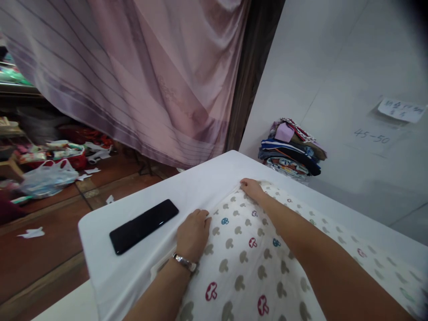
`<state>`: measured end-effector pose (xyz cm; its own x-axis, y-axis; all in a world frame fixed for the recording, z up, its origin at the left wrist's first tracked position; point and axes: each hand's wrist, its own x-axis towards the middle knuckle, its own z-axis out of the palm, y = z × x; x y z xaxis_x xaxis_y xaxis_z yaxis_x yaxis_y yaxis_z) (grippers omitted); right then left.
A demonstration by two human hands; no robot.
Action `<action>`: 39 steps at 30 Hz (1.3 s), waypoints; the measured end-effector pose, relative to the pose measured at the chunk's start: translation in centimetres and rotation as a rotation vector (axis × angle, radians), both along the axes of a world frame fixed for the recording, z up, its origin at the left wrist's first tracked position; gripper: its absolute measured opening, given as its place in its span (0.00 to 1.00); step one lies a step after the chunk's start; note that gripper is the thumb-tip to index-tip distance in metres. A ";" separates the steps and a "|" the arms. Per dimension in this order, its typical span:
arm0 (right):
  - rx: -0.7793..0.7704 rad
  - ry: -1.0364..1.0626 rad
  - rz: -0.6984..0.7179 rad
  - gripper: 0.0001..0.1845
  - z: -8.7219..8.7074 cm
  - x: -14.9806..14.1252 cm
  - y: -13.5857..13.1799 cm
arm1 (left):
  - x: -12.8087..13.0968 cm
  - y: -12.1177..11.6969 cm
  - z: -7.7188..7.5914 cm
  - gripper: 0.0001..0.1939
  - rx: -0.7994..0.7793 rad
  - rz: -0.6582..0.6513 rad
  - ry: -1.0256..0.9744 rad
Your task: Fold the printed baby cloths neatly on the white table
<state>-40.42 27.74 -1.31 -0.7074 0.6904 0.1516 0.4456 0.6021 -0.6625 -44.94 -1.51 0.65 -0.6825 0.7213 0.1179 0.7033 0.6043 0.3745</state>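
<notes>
Mushroom-print cloth [245, 269] lies on the white table [214, 174], running from both hands back toward the wearer, its edge slanting away from left hand [194, 234] to right hand [252, 188]. Right reaches farther, fingertips pinching that edge; left sits nearer the body beside the phone [143, 226], fingers curled, grip unclear.

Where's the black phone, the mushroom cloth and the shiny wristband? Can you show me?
Black phone [143, 226]: head view, middle of its dark top face.
Mushroom cloth [249, 267]: head view, middle of its printed top side.
Shiny wristband [184, 262]: head view, middle of its silvery band.
</notes>
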 end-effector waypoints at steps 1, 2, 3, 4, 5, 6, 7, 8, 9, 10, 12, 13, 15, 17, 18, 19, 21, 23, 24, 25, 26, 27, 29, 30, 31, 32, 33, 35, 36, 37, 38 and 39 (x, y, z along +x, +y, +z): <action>0.021 -0.013 0.011 0.13 0.1 -0.1 0.0 | 0.0 0.0 0.0 0.11 -0.005 0.000 -0.006; 0.040 -0.024 0.022 0.13 0.1 -0.2 0.0 | 0.0 0.0 0.1 0.11 -0.004 0.000 -0.008; 0.060 -0.032 0.033 0.13 0.2 -0.3 0.0 | 0.0 0.0 0.0 0.11 0.000 -0.002 -0.006; 0.081 -0.038 0.044 0.13 0.2 -0.3 -0.1 | 0.0 0.0 0.0 0.11 0.007 -0.001 -0.001; 0.102 -0.041 0.054 0.13 0.2 -0.4 -0.1 | 0.0 0.0 0.0 0.12 0.014 0.001 0.003; 0.123 -0.042 0.064 0.13 0.1 -0.5 -0.2 | 0.0 0.0 -0.1 0.12 0.021 0.002 0.006; 0.142 -0.043 0.074 0.14 0.1 -0.5 -0.2 | 0.0 0.0 -0.1 0.12 0.027 0.004 0.009; 0.160 -0.044 0.082 0.15 0.0 -0.5 -0.2 | 0.0 0.0 -0.1 0.12 0.027 0.006 0.008; 0.175 -0.045 0.088 0.15 -0.1 -0.6 -0.2 | 0.0 0.0 -0.1 0.12 0.026 0.007 0.007; 0.189 -0.048 0.090 0.15 -0.2 -0.6 -0.2 | 0.0 0.0 -0.1 0.12 0.023 0.007 0.006; 0.209 -0.054 0.085 0.14 -0.3 -0.7 0.0 | 0.0 0.0 -0.1 0.12 0.019 0.008 0.008; 0.217 -0.058 0.080 0.12 -0.4 -0.7 0.1 | 0.1 0.1 -0.1 0.12 0.018 0.011 0.011; 0.227 -0.064 0.072 0.09 -0.4 -0.9 0.2 | 0.0 0.1 -0.1 0.12 0.017 0.017 0.020; 0.237 -0.068 0.070 0.08 -0.5 -1.1 0.2 | 0.0 0.1 -0.2 0.13 0.014 0.023 0.026; 0.243 -0.069 0.071 0.08 -0.5 -1.1 0.1 | 0.0 0.2 -0.3 0.13 0.013 0.025 0.027; 0.249 -0.071 0.073 0.08 -0.5 -1.1 0.1 | 0.0 0.2 -0.3 0.13 0.014 0.025 0.028; 0.259 -0.077 0.086 0.08 -0.4 -0.9 -0.2 | 0.0 0.2 -0.3 0.13 0.015 0.024 0.028; 0.262 -0.086 0.108 0.07 -0.4 -0.6 -0.4 | 0.0 0.2 -0.2 0.13 0.009 0.027 0.024; 0.261 -0.091 0.118 0.07 -0.4 -0.4 -0.5 | 0.1 0.2 -0.2 0.13 0.005 0.032 0.019; 0.260 -0.096 0.125 0.09 -0.4 -0.2 -0.6 | 0.1 0.2 -0.1 0.13 0.002 0.038 0.013; 0.258 -0.101 0.126 0.10 -0.4 -0.1 -0.7 | 0.1 0.2 0.0 0.14 0.001 0.046 0.008; 0.257 -0.108 0.121 0.11 -0.4 0.0 -0.8 | 0.1 0.2 0.1 0.14 0.004 0.052 0.008; 0.255 -0.121 0.094 0.12 -0.4 -0.1 -1.1 | 0.1 0.3 0.2 0.14 0.027 0.043 0.038; 0.253 -0.127 0.076 0.13 -0.3 -0.1 -1.3 | 0.2 0.3 0.2 0.14 0.051 0.015 0.070; 0.252 -0.135 0.061 0.13 -0.2 -0.2 -1.6 | 0.2 0.4 0.1 0.15 0.081 -0.038 0.105; 0.250 -0.144 0.052 0.13 -0.1 -0.3 -1.8 | 0.3 0.5 0.0 0.15 0.114 -0.115 0.136; 0.250 -0.152 0.051 0.13 0.0 -0.3 -2.0 | 0.3 0.6 -0.2 0.16 0.140 -0.210 0.153; 0.256 -0.170 0.081 0.15 0.3 -0.1 -2.3 | 0.3 0.9 -0.8 0.16 0.157 -0.368 0.153; 0.261 -0.178 0.101 0.17 0.4 0.1 -2.4 | 0.3 1.0 -1.1 0.17 0.145 -0.408 0.142; 0.269 -0.182 0.121 0.19 0.4 0.5 -2.5 | 0.2 1.2 -1.4 0.18 0.126 -0.422 0.133; 0.284 -0.181 0.137 0.21 0.3 0.8 -2.5 | 0.1 1.3 -1.7 0.19 0.107 -0.414 0.127; 0.299 -0.183 0.148 0.22 0.2 1.3 -2.4 | 0.1 1.4 -1.9 0.19 0.091 -0.400 0.124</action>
